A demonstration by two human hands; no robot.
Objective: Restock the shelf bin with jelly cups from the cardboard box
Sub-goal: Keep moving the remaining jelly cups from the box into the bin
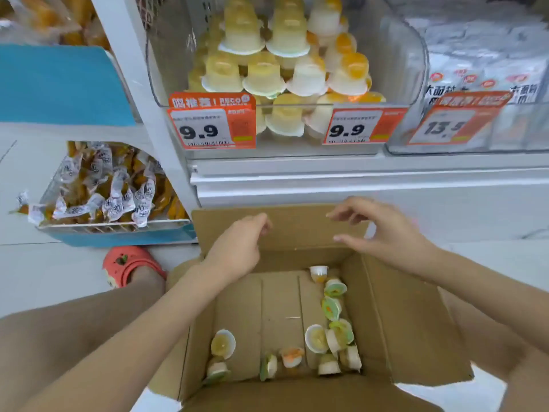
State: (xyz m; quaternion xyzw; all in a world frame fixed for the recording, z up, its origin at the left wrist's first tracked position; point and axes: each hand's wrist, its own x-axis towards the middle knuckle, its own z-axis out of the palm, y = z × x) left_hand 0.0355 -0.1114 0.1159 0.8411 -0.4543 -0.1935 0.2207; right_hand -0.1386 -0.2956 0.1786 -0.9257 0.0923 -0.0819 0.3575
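Going from the left: the left hand (pixel 237 245) hangs over the far left part of the cardboard box (pixel 398 316), fingers loosely curled and holding nothing. The right hand (pixel 383 233) hovers over the far right rim, fingers spread and bent as if mid-reach, also empty. Both sit above the box's far flap, between the box and the shelf bin (pixel 285 108), which stands higher up and straight ahead, already piled high with cups behind its clear front wall

The jelly cups (pixel 335 331) left in the box lie below and nearer the body than either hand, so the coming reach is probably down and back. A few rest at the near left corner, under the left forearm; most run in a line along the right wall, from far end to near corner, closer to the right hand. They lie tipped at mixed angles on bare cardboard, with plenty of room around them

The box sits on a pale floor beside a wire basket of wrapped snacks (pixel 104 188)
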